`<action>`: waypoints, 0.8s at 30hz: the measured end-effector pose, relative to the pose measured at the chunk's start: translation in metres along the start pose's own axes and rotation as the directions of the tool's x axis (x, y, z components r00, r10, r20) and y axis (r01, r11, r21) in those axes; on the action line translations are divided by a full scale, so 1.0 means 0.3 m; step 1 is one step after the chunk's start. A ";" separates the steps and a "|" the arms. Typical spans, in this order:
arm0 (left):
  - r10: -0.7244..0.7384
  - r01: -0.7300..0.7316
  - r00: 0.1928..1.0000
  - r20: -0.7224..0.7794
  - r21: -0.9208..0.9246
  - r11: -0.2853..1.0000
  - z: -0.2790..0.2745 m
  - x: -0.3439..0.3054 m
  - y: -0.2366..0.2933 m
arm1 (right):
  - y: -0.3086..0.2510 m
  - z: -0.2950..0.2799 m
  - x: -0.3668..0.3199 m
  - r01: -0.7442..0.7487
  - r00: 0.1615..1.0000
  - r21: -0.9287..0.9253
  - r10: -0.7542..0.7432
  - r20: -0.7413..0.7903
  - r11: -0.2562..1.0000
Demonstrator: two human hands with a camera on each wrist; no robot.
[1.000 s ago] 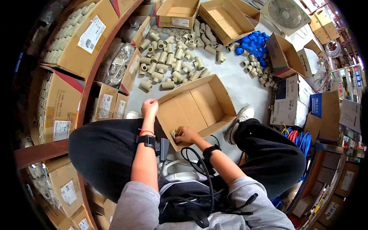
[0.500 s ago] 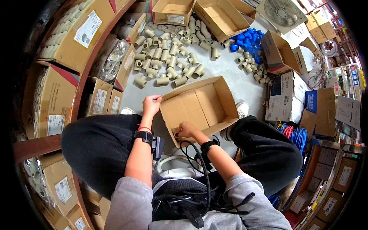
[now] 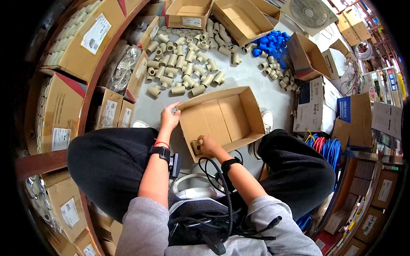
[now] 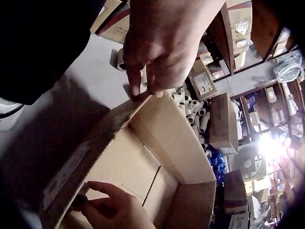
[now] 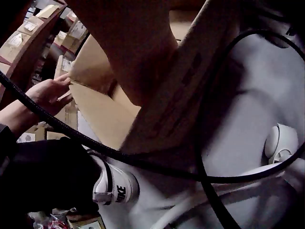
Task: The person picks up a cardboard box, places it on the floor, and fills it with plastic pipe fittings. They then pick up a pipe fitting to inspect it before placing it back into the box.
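Note:
An open cardboard box (image 3: 220, 121) stands tilted between the person's legs. At its far left corner the left hand (image 3: 169, 118) pinches the rim between thumb and fingers. The right hand (image 3: 209, 146) reaches inside the box and grips a beige pipe fitting (image 3: 196, 147) in the near left corner, its round opening facing up. In the left wrist view, the fitting (image 4: 79, 202) is dark and partly hidden by the right hand (image 4: 114, 207). The right wrist view shows the left hand (image 5: 47, 95) at the box corner, while the right hand's fingers are hidden behind the box wall.
Many beige pipe fittings (image 3: 183, 64) lie on the floor beyond the box, with blue fittings (image 3: 273, 42) to their right. Cardboard boxes (image 3: 243, 21) and a fan (image 3: 309, 15) stand behind. Loaded shelves (image 3: 64, 102) rise at left. A black cable (image 3: 228, 187) loops near the right forearm.
The left hand's fingers have spread from a tighter curl at the box corner. The right hand has turned the pipe fitting in the near left corner, so more of it shows. The head view has shifted slightly.

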State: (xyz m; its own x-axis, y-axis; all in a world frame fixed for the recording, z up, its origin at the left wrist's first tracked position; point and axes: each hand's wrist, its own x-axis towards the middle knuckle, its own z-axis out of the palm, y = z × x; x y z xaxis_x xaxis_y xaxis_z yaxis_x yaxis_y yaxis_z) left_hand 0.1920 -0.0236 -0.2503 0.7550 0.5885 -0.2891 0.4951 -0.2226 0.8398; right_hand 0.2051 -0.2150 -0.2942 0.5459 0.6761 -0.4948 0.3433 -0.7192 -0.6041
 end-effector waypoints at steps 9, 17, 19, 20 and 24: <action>0.018 -0.016 1.000 -0.025 0.060 0.998 0.001 0.013 -0.014 | -0.032 -0.029 0.009 -0.014 0.993 -0.008 0.015 0.116 1.000; -0.019 0.018 1.000 -0.014 -0.063 0.998 0.012 0.027 -0.050 | -0.033 -0.025 0.006 0.010 0.994 -0.083 0.000 0.112 0.997; -0.006 0.005 1.000 -0.014 -0.061 0.998 0.015 0.029 -0.045 | -0.044 -0.040 0.003 0.018 0.988 -0.133 0.003 0.157 0.991; -0.002 0.001 1.000 -0.012 -0.060 0.998 0.018 0.029 -0.044 | -0.049 -0.046 0.002 0.023 0.987 -0.145 0.001 0.159 0.989; 0.075 -0.075 0.997 -0.012 0.017 0.997 0.004 0.040 -0.030 | -0.043 -0.056 -0.005 0.056 0.982 -0.144 -0.028 0.185 0.988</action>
State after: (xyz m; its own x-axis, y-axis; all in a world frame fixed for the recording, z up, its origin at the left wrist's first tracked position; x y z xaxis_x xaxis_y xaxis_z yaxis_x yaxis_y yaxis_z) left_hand 0.1972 -0.0156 -0.2619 0.7849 0.5792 -0.2200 0.4448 -0.2795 0.8509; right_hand 0.2126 -0.2096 -0.2752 0.3852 0.7142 -0.5844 0.4797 -0.6960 -0.5343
